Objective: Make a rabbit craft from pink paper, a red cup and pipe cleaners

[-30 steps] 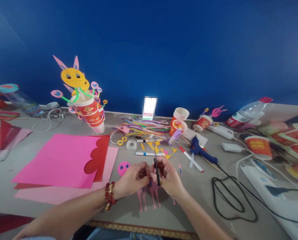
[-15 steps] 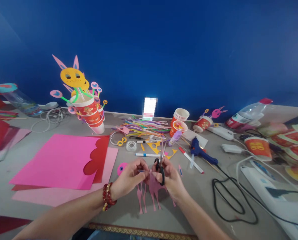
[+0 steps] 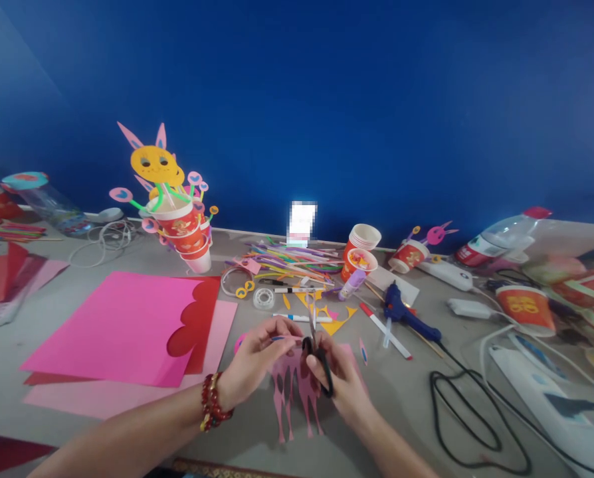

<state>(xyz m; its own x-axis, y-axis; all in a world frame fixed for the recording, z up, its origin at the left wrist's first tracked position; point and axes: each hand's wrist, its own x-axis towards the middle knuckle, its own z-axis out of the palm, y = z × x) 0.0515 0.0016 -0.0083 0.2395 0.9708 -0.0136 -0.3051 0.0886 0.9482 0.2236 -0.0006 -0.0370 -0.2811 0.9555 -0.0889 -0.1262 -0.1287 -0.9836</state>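
My left hand (image 3: 260,362) is closed in a pinch on a small pink paper piece (image 3: 291,339) with blue on it. Beside it, my right hand (image 3: 345,382) is wrapped round black-handled scissors (image 3: 327,375), whose blades point up and away from me. Under both hands lies a pink paper sheet (image 3: 304,382) with cut gaps and thin leg-like strips. A pink paper ear with a blue centre (image 3: 363,352) rests right of my right hand. Part of a bright pink round cutout (image 3: 238,341) shows behind my left hand.
Coloured sheets (image 3: 112,325) lie at the left, below decorated stacked cups (image 3: 180,226). Pipe cleaners (image 3: 292,259), a tape roll (image 3: 264,298), markers and yellow scraps (image 3: 344,322) lie ahead. A blue glue gun (image 3: 406,312) with a looping black cord, cups and a power strip (image 3: 531,392) occupy the right.
My right hand has turned the scissors, so the handle now sits lower in the palm. The left hand still pinches the small paper piece. The view has shifted slightly.
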